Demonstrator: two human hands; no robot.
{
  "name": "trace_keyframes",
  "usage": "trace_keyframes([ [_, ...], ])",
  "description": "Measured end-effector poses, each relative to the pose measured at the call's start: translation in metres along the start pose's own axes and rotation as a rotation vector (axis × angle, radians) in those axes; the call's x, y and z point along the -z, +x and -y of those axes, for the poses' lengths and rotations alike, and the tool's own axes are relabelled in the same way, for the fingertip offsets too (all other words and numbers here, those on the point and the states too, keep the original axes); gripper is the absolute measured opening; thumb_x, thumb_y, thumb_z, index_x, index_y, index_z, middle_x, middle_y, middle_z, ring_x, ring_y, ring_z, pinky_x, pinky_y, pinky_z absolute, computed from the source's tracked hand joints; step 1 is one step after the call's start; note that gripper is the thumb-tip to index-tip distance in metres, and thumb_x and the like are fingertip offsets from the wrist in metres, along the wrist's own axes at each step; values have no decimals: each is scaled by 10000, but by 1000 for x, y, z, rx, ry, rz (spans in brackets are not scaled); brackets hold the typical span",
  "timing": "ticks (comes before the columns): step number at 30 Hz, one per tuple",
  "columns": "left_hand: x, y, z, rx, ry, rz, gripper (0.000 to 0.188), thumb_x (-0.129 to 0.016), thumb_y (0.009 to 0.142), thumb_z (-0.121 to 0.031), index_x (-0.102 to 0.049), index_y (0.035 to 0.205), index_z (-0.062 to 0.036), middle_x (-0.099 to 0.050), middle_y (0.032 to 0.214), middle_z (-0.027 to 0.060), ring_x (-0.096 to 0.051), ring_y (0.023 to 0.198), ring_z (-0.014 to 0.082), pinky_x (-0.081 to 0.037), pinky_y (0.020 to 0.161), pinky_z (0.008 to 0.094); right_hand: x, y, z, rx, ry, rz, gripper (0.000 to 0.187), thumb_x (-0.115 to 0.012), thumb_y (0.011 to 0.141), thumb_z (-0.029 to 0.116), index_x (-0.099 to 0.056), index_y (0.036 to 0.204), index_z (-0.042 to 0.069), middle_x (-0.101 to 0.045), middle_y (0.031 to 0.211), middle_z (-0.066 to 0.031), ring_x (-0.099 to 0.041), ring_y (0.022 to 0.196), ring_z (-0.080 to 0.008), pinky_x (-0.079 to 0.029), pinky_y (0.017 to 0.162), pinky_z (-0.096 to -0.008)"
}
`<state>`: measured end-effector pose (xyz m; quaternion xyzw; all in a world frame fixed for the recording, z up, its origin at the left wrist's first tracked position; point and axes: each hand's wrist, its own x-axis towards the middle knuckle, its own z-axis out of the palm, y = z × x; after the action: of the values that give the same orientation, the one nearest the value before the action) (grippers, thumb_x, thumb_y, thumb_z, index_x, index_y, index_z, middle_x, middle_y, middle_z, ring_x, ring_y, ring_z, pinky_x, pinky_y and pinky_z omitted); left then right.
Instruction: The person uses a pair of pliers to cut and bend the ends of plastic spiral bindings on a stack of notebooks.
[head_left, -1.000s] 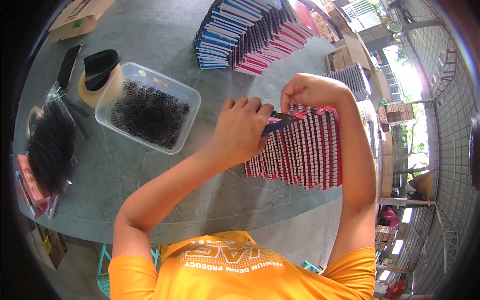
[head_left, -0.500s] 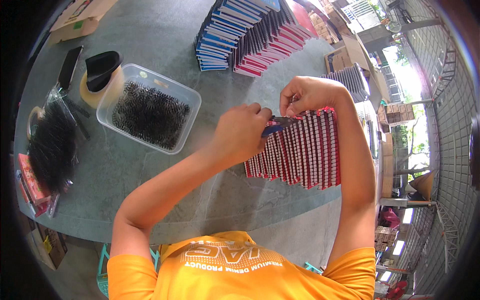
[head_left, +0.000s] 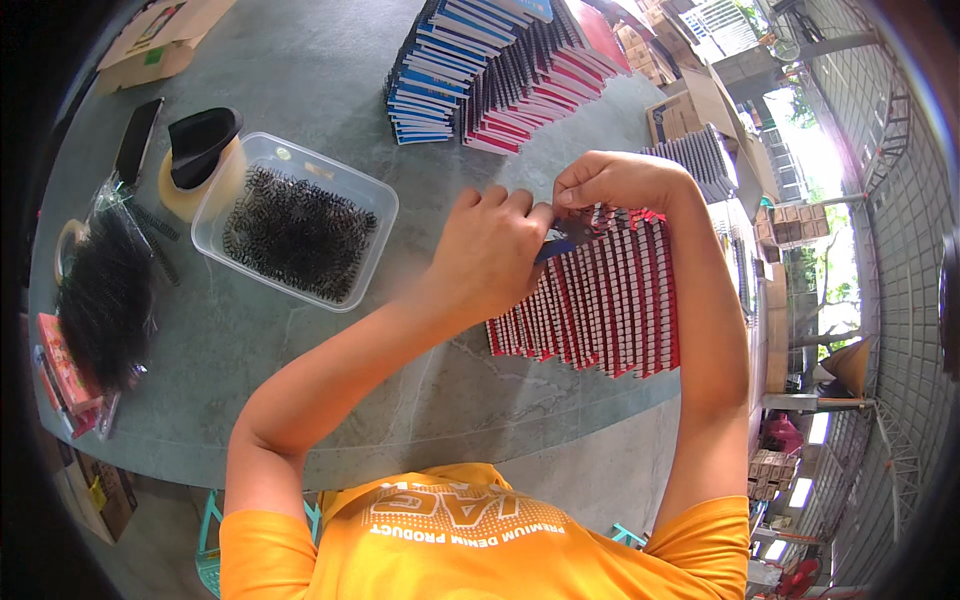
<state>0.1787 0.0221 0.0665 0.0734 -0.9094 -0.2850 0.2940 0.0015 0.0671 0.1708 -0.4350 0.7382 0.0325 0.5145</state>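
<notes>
Over the grey table (head_left: 200, 390), at the red spiral-bound stack's (head_left: 605, 300) far edge
I watch from afar the left hand (head_left: 492, 255) wrapped around blue-handled pliers (head_left: 556, 248); the right hand (head_left: 622, 180) curls just beside them; whether it pinches anything I cannot tell.

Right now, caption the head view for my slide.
Left hand holding a blue tool, right hand close by, at stacked red notebooks.

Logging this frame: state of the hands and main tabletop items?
left hand: closed around pliers
pliers: gripped, jaw opening unclear
right hand: fingers curled, contents unclear
near red notebooks: packed together
plastic tub: uncovered, holding black coils
far blue notebooks: packed together
far red notebooks: packed together
</notes>
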Motion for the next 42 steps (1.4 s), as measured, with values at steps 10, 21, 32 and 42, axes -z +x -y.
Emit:
trace_keyframes([
  [10,-10,-6,4,81,-130,12,329,-704,662,-165,-596,953,-59,-581,837,106,-577,832,293,-448,725,396,-2,-2,4,110,-147,7,126,-584,775,78,-642,843,-10,-607,700,-14,-541,605,-86,-444,575,-229],
  [21,3,8,-7,43,-33,-49,361,-711,673,-198,-592,982,-54,-574,877,108,-555,885,287,-420,788,401,1,1,-4,-4,83,-12,184,-511,698,51,-646,791,-32,-607,684,-15,-537,598,-81,-431,590,-210],
  [32,3,7,-4,16,22,-66,339,-681,658,-164,-589,952,-21,-583,876,115,-556,865,277,-416,760,391,7,-2,-5,-35,189,49,232,-564,701,97,-661,873,-24,-637,832,-79,-594,737,-139,-478,699,-249],
  [42,9,9,-5,55,38,-8,470,-718,668,-215,-574,1078,-34,-572,943,101,-523,940,270,-388,818,389,3,-8,-3,-34,72,-128,257,-582,759,144,-660,944,-17,-630,992,-87,-607,860,-152,-479,794,-255],
])
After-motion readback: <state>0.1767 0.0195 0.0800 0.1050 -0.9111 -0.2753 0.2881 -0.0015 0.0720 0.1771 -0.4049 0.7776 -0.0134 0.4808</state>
